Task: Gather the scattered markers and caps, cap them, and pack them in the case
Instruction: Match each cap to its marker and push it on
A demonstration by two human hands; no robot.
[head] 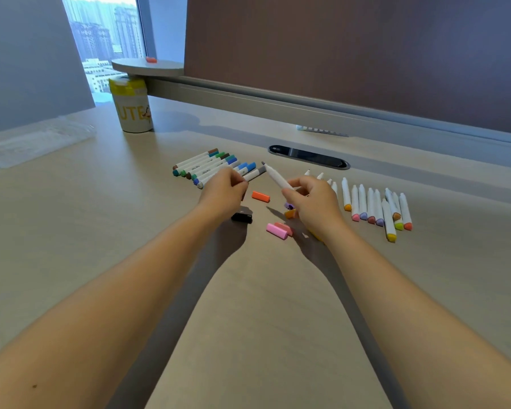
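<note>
My right hand [310, 205] grips an uncapped white marker [275, 176] with a grey tip that points up and left. My left hand [224, 191] rests with curled fingers on the near end of a row of capped markers [207, 165], at a grey-capped marker [255, 173]. Loose caps lie between and below my hands: orange cap [260, 196], black cap [242, 217], pink cap [276, 231], salmon cap [284, 228], and a purple and an orange one partly hidden by my right hand. A row of uncapped markers [375, 206] lies to the right.
A white and yellow cup [133, 109] stands at the back left. A clear plastic case [33, 140] lies at the far left. A dark cable slot [309, 156] sits in the desk behind the markers, below a partition rail [307, 104].
</note>
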